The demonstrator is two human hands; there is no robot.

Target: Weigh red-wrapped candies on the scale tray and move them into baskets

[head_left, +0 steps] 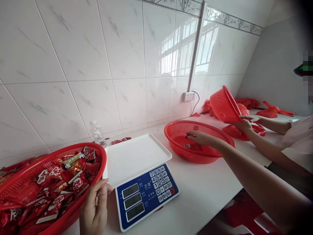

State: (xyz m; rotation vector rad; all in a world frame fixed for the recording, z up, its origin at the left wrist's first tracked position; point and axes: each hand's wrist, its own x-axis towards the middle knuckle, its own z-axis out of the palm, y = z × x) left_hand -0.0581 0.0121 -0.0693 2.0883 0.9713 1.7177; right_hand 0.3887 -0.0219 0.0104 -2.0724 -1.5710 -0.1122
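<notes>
With the scale [144, 192] as clock centre, the left basket [103, 160], heaped with packets [58, 186], stands at nine and the right basket [193, 158] at two, on the table [198, 192]. The left hand [95, 205] is at eight, thumb and fingers drawn together; whether its grip is clenched or released, I cannot tell. The right hand [199, 138] reaches into the right basket near a small packet [187, 146]; its grip's contents cannot be made out.

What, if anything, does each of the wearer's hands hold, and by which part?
Left hand, beside the scale: nothing visibly held. Right hand, over the middle basket: whether it pinches anything is too unclear to tell.
</notes>
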